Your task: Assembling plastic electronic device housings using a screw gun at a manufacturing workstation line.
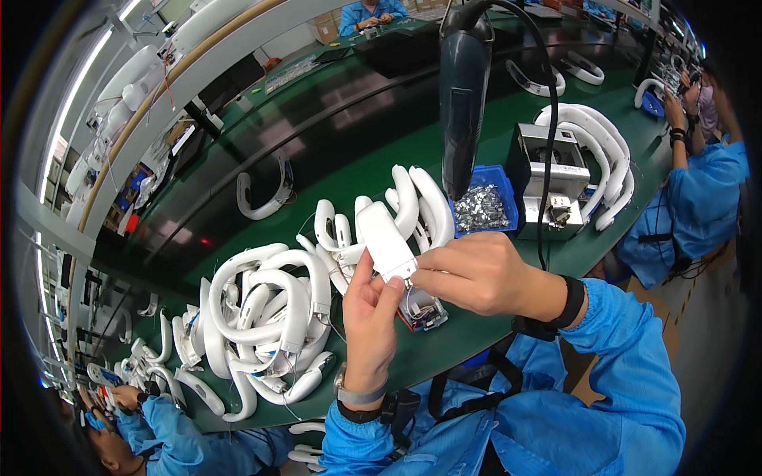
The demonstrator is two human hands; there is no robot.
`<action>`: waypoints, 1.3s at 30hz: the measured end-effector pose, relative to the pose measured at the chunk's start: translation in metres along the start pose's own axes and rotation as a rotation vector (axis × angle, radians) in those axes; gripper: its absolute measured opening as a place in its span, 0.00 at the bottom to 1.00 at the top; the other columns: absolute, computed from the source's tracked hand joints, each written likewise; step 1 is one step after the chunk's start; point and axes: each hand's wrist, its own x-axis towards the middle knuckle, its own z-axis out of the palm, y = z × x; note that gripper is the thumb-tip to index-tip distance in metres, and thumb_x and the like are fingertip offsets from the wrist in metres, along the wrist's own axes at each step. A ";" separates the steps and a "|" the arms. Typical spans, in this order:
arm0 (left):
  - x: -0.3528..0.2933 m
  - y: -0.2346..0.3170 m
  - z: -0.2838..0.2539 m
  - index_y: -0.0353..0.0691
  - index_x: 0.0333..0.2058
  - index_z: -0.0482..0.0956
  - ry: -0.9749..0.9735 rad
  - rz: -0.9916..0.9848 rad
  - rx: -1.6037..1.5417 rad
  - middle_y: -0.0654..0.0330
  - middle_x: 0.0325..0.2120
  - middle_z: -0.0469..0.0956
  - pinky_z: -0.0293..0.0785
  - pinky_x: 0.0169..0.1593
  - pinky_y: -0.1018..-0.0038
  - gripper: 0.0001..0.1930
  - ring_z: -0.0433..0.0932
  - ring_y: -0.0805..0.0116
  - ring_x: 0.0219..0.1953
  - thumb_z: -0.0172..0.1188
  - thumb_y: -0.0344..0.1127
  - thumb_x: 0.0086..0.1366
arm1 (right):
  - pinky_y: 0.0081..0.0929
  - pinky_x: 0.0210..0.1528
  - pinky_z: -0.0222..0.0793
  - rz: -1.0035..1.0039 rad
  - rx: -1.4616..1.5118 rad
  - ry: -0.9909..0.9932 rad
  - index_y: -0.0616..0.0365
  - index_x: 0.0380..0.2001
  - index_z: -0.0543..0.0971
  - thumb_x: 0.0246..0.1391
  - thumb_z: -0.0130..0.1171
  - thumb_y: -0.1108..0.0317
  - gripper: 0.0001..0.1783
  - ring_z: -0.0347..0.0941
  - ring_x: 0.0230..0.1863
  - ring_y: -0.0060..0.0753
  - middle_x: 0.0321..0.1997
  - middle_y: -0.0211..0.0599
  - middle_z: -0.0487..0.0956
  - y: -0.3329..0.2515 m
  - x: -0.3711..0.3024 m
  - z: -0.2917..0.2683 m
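A white, curved plastic housing (385, 242) is held up over the bench, its narrow end toward me. My left hand (371, 321) grips that end from below, thumb in front and fingers behind. From the right, my right hand (480, 274) has its fingers pinched at the same end, next to a small metal-looking bit; what the fingertips hold is hidden. Just beneath the hands sits a small open unit with wires (427, 315). More white curved housings (421, 202) lie right behind the held one.
A dark electric screwdriver (464, 103) hangs on a cable above the bench. Behind my right hand stand a blue bin (512, 200) of small metal parts and a metal fixture (556, 170). White U-shaped housings (266, 325) are heaped at left. Co-workers in blue sit at both sides.
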 end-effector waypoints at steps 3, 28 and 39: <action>0.001 0.000 0.001 0.25 0.67 0.48 -0.009 0.003 0.013 0.50 0.46 0.79 0.72 0.52 0.75 0.33 0.78 0.71 0.47 0.51 0.23 0.67 | 0.24 0.24 0.73 0.033 0.053 -0.037 0.56 0.31 0.82 0.37 0.68 0.69 0.13 0.78 0.26 0.28 0.32 0.31 0.79 0.003 0.000 -0.001; 0.009 0.003 0.009 0.30 0.64 0.55 0.022 -0.069 0.047 0.40 0.43 0.79 0.84 0.41 0.66 0.30 0.84 0.54 0.37 0.48 0.23 0.62 | 0.29 0.60 0.65 0.539 0.869 0.581 0.64 0.66 0.58 0.68 0.46 0.63 0.28 0.74 0.54 0.35 0.57 0.47 0.75 0.124 0.044 -0.061; 0.009 0.002 0.011 0.28 0.65 0.52 0.106 -0.068 0.019 0.41 0.40 0.79 0.84 0.44 0.63 0.32 0.83 0.56 0.39 0.48 0.20 0.62 | 0.20 0.41 0.67 0.779 0.590 0.552 0.59 0.41 0.76 0.49 0.66 0.69 0.16 0.72 0.36 0.21 0.35 0.30 0.77 0.106 -0.022 -0.103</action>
